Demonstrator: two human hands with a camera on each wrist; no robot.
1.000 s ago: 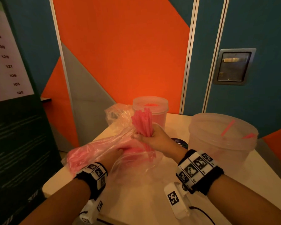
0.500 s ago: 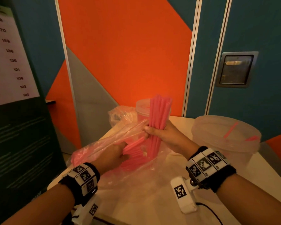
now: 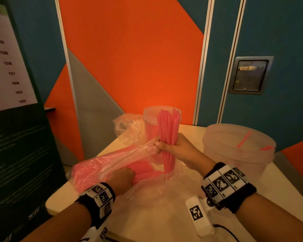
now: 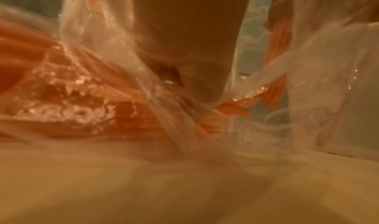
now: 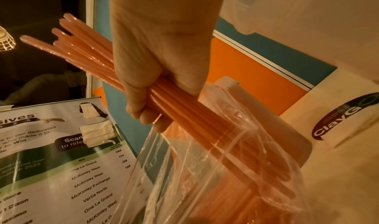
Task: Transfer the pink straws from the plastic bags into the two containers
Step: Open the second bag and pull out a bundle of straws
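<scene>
My right hand [image 3: 166, 145] grips an upright bundle of pink straws [image 3: 168, 130], its lower ends still at the mouth of the clear plastic bag [image 3: 112, 165]; the same bundle of straws [image 5: 184, 107] shows in the right wrist view, gripped by that hand [image 5: 156, 88]. My left hand [image 3: 122, 177] presses down on the bag, which lies on the table with more pink straws inside. The left wrist view shows blurred bag plastic [image 4: 164, 114] and straws [image 4: 61, 81] under the hand. A tall clear container [image 3: 151, 119] stands behind the bundle. A wide clear tub [image 3: 234, 154] with two straws inside stands at the right.
A crumpled empty plastic bag [image 3: 128, 128] lies left of the tall container. The beige table [image 3: 164, 224] has its left edge close to a dark poster stand [image 3: 16, 119]. An orange and blue wall stands right behind the table.
My right hand has drawn the straw bundle up and out of the bag, from low at the bag mouth to upright. The left hand stays on the bag.
</scene>
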